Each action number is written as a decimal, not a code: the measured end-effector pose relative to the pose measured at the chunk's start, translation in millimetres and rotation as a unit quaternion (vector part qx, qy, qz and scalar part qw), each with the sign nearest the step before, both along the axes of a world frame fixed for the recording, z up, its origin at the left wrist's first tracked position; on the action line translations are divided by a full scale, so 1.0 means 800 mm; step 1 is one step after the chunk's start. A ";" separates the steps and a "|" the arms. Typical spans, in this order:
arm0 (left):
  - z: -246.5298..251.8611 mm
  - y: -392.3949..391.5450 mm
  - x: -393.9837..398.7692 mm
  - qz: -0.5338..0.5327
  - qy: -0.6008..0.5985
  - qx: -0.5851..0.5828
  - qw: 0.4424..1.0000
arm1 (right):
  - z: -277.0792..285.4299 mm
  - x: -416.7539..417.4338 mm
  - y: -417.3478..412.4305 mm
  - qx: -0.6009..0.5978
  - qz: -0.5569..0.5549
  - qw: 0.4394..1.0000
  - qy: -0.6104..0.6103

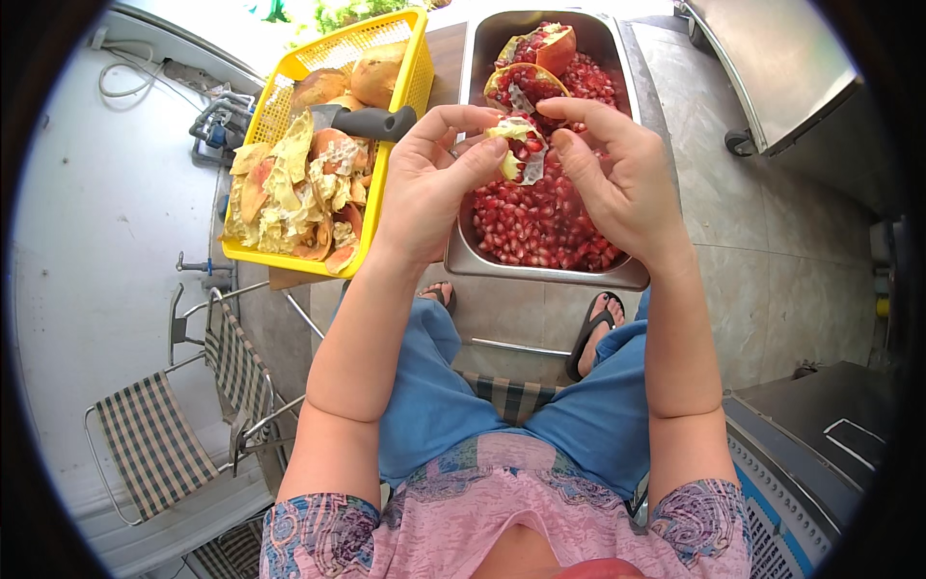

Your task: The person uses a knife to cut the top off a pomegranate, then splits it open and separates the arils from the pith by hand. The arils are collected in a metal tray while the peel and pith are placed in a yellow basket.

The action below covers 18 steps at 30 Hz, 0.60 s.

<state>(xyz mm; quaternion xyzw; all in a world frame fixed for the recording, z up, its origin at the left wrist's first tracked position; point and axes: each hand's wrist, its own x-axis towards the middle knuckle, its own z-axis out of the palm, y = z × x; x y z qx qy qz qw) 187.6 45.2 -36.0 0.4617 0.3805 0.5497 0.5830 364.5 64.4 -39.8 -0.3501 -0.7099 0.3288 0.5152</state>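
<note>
My left hand (447, 170) grips a small pomegranate chunk (522, 148) with seeds, pale pith and thin membrane on it, over a steel pan (550, 276). Close by on the right, my right hand (618, 170) is held with thumb and forefinger apart, nothing seen between them. Loose red pomegranate seeds (542, 224) lie in the pan, with larger broken pomegranate pieces (555, 49) at its far end. To the left, a yellow plastic basket (372, 210) holds torn peels and pith (278, 195) and, farther back, whole pomegranates (377, 74). A dark-handled knife (372, 123) rests across the basket.
A folding chair with checked fabric (155, 445) stands at lower left, near wall pipes (217, 127). A wheeled metal cart (781, 65) is at upper right. A dark-topped unit (810, 427) stands at lower right. My sandalled feet are below the pan.
</note>
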 end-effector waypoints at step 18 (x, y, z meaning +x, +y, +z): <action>-0.005 0.000 0.005 0.007 0.047 0.142 0.989 | -0.002 0.002 0.000 -0.140 0.086 0.981 0.103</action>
